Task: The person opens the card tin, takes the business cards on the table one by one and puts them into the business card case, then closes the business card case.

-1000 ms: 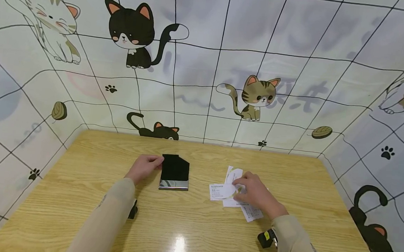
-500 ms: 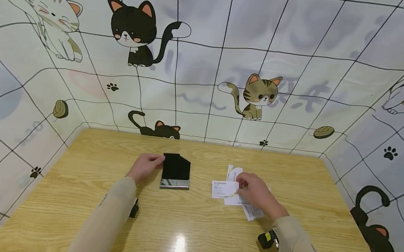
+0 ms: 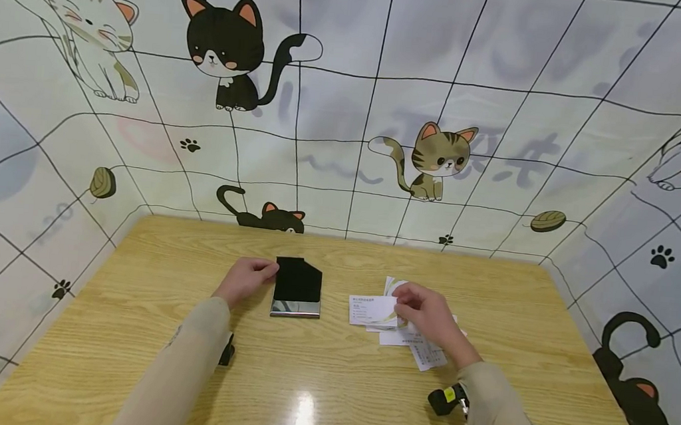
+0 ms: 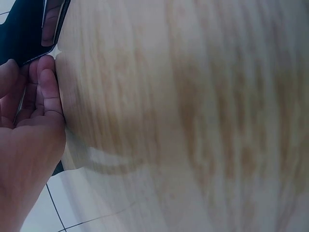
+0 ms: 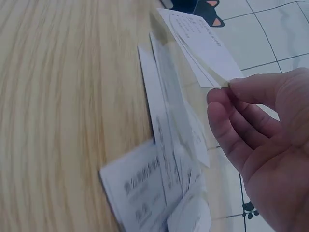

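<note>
A business card case (image 3: 297, 282), black with a shiny silver strip along its near edge, lies on the table left of centre. My left hand (image 3: 246, 282) pinches its upper left edge between thumb and fingers; part of the case also shows at the upper left of the left wrist view. To the right, my right hand (image 3: 431, 315) pinches a white business card (image 3: 373, 310) by its right end. In the right wrist view that card (image 5: 203, 46) is lifted off the pile. Several more printed cards (image 3: 427, 355) lie overlapping beneath the right hand, partly hidden by it.
The wooden table (image 3: 304, 370) ends at the back and sides against a white cloth (image 3: 337, 105) with a grid and cartoon cats. A black wrist-worn device (image 3: 446, 399) sits below the right hand.
My right hand has picked the top card up off the pile and moved it slightly up and left. The left hand stays at the case's edge.
</note>
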The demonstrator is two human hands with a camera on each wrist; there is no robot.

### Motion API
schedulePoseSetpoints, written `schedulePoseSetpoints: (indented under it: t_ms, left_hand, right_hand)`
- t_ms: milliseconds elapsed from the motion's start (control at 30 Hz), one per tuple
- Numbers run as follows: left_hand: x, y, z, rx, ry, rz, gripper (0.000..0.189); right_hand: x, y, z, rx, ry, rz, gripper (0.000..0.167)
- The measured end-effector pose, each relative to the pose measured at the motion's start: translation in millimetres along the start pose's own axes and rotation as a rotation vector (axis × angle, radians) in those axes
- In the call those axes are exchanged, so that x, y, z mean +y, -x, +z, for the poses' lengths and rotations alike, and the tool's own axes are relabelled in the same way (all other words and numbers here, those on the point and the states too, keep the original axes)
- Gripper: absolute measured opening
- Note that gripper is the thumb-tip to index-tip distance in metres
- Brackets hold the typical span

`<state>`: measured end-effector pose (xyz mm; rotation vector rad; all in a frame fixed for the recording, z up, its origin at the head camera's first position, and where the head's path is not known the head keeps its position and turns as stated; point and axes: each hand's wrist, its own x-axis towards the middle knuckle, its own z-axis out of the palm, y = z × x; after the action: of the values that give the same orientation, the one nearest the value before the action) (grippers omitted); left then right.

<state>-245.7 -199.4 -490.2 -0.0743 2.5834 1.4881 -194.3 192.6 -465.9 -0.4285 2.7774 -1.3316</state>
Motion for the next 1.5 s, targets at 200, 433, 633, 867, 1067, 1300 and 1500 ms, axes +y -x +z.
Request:
schedulePoseSetpoints:
  t_ms: [200, 433, 633, 867, 1067, 1300, 1500]
  left_hand:
    - [1.4, 0.7, -0.1, 0.000, 0.006, -0.006, 0.031]
    - [3.6, 2.2, -0.5, -0.003, 0.001, -0.009, 0.031]
    - [2.5, 1.8, -0.6, -0.007, 0.004, -0.008, 0.032]
    - [4.0, 3.0, -1.2, -0.004, 0.012, -0.016, 0.031]
    - [4.2, 2.4, -1.2, -0.011, -0.015, -0.019, 0.033]
    - [3.5, 1.2, -0.8, -0.018, -0.031, -0.030, 0.034]
    - [2.3, -0.2, -0.6, -0.014, -0.041, -0.009, 0.034]
  right_hand:
    - [-10, -6.8, 13, 0.003, -0.161, -0.035, 0.017]
    - [-22, -15.1, 31, -0.002, -0.212, -0.048, 0.017]
    - [-31, -22.8, 44, 0.004, -0.234, -0.031, 0.017]
    - [-40, -30.6, 57, 0.028, -0.239, -0.013, 0.017]
    - [-46, -36.9, 69, 0.057, -0.227, -0.014, 0.016]
    - [-51, -43.4, 80, 0.095, -0.234, -0.028, 0.015]
    - [-56, -51.2, 89, 0.106, -0.207, -0.051, 0.016]
